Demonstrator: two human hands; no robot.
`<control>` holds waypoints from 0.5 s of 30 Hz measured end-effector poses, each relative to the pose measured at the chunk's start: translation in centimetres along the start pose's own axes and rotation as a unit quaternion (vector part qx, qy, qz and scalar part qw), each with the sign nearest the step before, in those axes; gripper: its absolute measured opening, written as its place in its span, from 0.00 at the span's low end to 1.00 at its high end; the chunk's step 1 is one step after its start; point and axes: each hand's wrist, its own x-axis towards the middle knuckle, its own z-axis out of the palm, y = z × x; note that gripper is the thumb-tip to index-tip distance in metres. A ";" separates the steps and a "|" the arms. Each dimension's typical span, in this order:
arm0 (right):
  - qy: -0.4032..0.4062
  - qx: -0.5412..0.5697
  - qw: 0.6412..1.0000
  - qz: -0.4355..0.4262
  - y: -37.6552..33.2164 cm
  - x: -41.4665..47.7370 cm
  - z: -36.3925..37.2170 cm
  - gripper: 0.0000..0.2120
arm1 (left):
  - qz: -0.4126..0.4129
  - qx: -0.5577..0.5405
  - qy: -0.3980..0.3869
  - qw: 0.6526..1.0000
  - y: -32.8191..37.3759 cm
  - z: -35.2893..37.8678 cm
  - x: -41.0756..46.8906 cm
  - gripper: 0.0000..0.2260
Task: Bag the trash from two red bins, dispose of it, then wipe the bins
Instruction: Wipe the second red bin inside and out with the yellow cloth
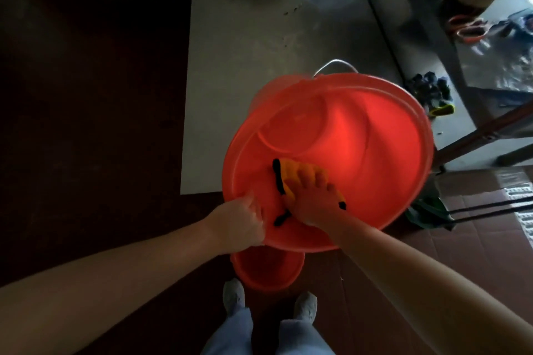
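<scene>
From the head camera, the wiping step is in hand. A large red bin (346, 135) fills the centre of the frame, tipped so its open mouth faces the camera, over the near edge of the grey counter (259, 37). Its wire handle (334, 65) shows above the far rim.

The left hand (242, 222) has its fingers curled over the rim at the lower left, steadying the bin. The right hand (311, 199) lies inside with fingers spread flat, pressing a yellow cloth (291, 173) with black edging against the near inner wall. No trash shows inside, so bagging looks done for this bin.

A second red bin (265, 271) stands on the floor at lower centre, just below the first and ahead of the person's feet.

The next move likely calls for sweeping the cloth round the rest of the wall and the bottom while the rim grip holds the tilt. Whether the floor bin has been wiped cannot be told.
</scene>
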 end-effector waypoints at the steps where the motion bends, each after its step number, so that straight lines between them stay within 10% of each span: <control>1: 0.002 0.008 1.000 0.003 0.0 1.4 0.1 0.28 | 0.001 0.002 -0.006 1.000 0.4 0.2 0.0 0.20; 15: -0.016 -0.037 0.999 -0.029 -0.3 -0.2 -2.1 0.28 | 0.007 -0.037 -0.028 0.999 -2.5 -1.0 -0.9 0.18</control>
